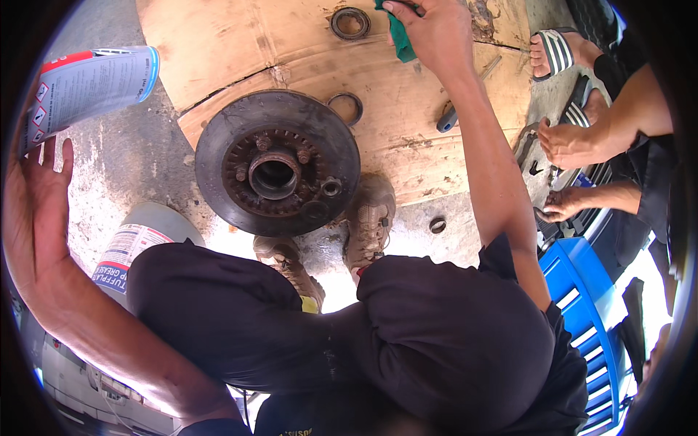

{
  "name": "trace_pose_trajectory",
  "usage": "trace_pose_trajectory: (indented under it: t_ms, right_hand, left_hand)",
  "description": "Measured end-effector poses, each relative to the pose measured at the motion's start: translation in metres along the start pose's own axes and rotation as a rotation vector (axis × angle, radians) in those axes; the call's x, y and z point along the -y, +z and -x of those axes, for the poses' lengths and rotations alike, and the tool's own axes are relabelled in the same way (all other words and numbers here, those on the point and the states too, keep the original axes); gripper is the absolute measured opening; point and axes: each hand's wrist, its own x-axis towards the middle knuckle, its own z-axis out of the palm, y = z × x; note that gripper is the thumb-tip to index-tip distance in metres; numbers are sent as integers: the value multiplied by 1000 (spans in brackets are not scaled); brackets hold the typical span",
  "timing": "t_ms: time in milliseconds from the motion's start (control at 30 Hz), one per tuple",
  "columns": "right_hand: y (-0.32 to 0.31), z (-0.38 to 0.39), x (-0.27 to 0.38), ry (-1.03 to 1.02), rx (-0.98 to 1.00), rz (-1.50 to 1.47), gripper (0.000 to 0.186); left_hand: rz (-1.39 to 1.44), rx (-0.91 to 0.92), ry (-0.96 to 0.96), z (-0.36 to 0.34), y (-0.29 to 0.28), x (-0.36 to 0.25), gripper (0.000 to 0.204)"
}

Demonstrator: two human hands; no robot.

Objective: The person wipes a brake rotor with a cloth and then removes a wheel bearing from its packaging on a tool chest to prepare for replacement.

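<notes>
At the far left, my left hand (48,207) is at a grey spray can (102,86) with a red band and blue rim. The can lies tilted over its fingers, and part of the grip is cut off by the picture's dark edge. My right hand (434,36), stretched far forward, pinches a green cloth (400,38) over the cardboard (407,109). Between my hands and in front of my boots sits a dark brake disc (218,156) with a rusty hub in its middle. A bearing (350,25) and a metal ring (346,109) lie beyond it.
A screwdriver (447,120) lies beside my right forearm. A smaller ring (437,225) is on the concrete. A grease tub (145,232) stands by my left knee. At right are another person's hands (574,145), sandalled feet (556,54) and a blue plastic stool (582,291).
</notes>
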Motion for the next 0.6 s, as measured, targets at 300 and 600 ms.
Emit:
trace_pose_trajectory:
  t_ms: [300, 600]
  right_hand:
    - [16, 7, 4, -17, 172, -57, 15]
    - [10, 8, 21, 17, 207, -75, 16]
  left_hand:
    - [19, 218, -40, -5, -8, -4, 69]
    - [53, -58, 67, 14, 20, 3, 79]
